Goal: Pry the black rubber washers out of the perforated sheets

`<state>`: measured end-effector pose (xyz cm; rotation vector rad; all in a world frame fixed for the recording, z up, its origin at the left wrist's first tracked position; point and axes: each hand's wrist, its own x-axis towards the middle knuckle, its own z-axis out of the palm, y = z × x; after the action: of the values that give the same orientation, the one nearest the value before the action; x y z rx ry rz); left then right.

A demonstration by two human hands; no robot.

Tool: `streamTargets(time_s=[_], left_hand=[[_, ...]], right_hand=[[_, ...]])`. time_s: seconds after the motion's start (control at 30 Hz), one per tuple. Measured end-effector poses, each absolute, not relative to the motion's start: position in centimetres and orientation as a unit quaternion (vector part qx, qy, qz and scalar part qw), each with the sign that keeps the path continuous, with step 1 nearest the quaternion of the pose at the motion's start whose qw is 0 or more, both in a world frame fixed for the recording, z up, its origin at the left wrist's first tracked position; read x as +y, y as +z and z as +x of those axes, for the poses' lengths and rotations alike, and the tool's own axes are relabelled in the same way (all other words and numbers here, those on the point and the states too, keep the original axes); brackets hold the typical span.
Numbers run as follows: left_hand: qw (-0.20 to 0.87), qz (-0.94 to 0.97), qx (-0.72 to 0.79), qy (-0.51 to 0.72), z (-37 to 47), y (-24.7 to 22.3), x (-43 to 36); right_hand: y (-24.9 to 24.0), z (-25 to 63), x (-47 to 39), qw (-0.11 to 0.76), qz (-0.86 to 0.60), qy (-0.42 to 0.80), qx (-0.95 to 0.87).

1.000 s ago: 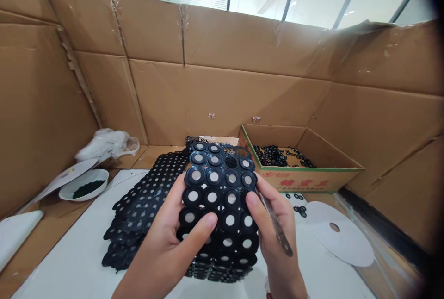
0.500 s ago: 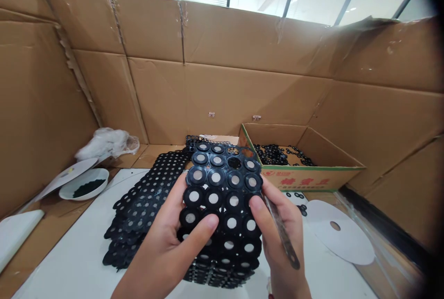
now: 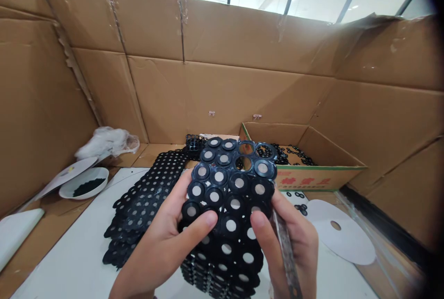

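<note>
A black sheet of joined rings with pale round centres [image 3: 226, 249] hangs between my hands, its lower part folding down toward the table. My left hand [image 3: 166, 239] grips its left edge, thumb on the front. My right hand [image 3: 291, 239] pinches the right edge and also holds a thin metal strip [image 3: 287, 252] against the palm. Near the sheet's top right, a few rings are open holes without pale centres. To the left, a stack of similar black sheets [image 3: 149, 197] lies on the white table [image 3: 69, 243].
A cardboard box [image 3: 322, 178] with small black rings stands at the back right. Loose rings [image 3: 301, 208] and a white disc [image 3: 342, 232] lie before it. At the left are a white bowl [image 3: 100, 188] and a plastic bag [image 3: 107, 144]. Cardboard walls [image 3: 243, 90] surround the table.
The sheet's top has tilted and shifted right, showing open rings more clearly. My right hand has moved right and slightly down with the metal strip. My left hand has barely moved.
</note>
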<state>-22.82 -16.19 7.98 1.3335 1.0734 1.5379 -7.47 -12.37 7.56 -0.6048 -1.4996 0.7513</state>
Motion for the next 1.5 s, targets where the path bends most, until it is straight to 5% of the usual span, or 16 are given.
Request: streamTargets(time_s=[0.57, 1.0, 1.5], left_hand=[[0.405, 0.549, 0.440, 0.584, -23.3, 7.0, -15.5], [0.294, 0.541, 0.498, 0.610, -23.3, 6.5, -14.2], [0.324, 0.446, 0.586, 0.594, -22.2, 7.2, -16.3]], right_hand=[[5.1, -6.8, -13.8, 0.636, -0.390, 0.279, -0.605], [7.3, -7.5, -12.1, 0.582, -0.275, 0.356, -0.677], [8.2, -6.4, -9.8, 0.518, -0.179, 0.605, -0.577]])
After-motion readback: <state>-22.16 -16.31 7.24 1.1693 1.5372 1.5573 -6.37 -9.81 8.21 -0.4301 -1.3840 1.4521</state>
